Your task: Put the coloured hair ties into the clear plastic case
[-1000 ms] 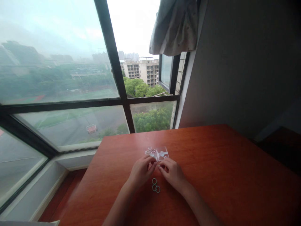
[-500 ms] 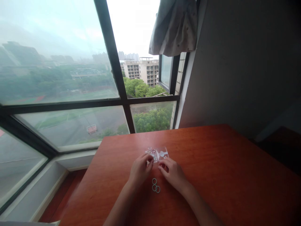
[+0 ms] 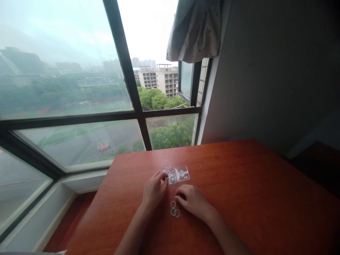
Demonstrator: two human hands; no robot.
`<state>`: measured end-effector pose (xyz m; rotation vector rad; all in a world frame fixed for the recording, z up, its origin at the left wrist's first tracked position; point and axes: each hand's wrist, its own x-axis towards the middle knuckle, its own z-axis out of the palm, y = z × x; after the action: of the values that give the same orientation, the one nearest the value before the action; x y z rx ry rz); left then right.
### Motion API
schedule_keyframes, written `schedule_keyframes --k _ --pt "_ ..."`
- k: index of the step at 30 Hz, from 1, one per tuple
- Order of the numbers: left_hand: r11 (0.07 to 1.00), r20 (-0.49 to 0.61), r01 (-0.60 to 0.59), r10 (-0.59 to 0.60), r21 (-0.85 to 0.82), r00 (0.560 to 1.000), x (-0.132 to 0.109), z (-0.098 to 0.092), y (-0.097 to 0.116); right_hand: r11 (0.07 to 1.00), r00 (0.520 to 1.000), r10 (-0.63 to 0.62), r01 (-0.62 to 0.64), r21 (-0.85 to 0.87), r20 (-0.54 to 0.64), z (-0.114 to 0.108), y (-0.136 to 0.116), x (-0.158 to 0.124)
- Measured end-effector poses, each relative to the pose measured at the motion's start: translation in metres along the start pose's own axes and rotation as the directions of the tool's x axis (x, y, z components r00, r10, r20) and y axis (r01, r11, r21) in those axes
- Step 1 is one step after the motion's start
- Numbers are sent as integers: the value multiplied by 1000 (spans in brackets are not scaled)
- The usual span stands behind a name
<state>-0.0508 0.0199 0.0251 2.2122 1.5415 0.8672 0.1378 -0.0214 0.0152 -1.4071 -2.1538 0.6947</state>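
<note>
An opened clear plastic case lies on the reddish-brown table, its lid [image 3: 183, 173] to the right and its tray [image 3: 172, 179] to the left with small rings in it. Several small rings and trinkets [image 3: 168, 170] lie at the tray's far side. My left hand [image 3: 154, 189] is at the tray's left edge, fingers curled and pinched together; whatever they hold is too small to name. Below the lid, my right hand [image 3: 192, 199] rests with thumb and fingertips together, their contents hidden. Three pale green rings [image 3: 173, 211] lie left of it, two of them overlapping.
The wooden table [image 3: 239, 184] reaches to a dark-framed window [image 3: 140, 113] at the back and left. A grey wall [image 3: 260, 78] stands on the right, and a curtain [image 3: 195, 32] hangs at the top.
My right hand has moved down, away from the case and nearer the three green rings. My left hand has shifted slightly left, so more of the tray shows.
</note>
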Motion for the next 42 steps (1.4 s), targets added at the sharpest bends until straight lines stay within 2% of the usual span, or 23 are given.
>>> schedule_keyframes --k 11,21,28,31,34,42 --pt "999 -37 27 -25 44 999 3 -7 -5 1000 1000 3 -3 7 31 -2 -4 -3" --pt "999 -47 26 -24 38 999 3 -9 -7 998 995 -61 63 -18 75 -5 -3 -4" --pt "1000 -30 -3 3 6 1000 4 -8 -5 999 996 -32 34 -26 87 -2 0 -3" --pt "998 -20 -44 43 -38 999 3 -7 -3 1000 999 -20 19 11 45 -1 2 -1" --pt "994 14 -85 86 -62 996 2 -4 1 999 998 -8 11 51 -55 -1 4 0" --pt "985 134 -147 159 -94 978 -1 -4 14 992 964 48 -16 122 -262 -1 11 4"
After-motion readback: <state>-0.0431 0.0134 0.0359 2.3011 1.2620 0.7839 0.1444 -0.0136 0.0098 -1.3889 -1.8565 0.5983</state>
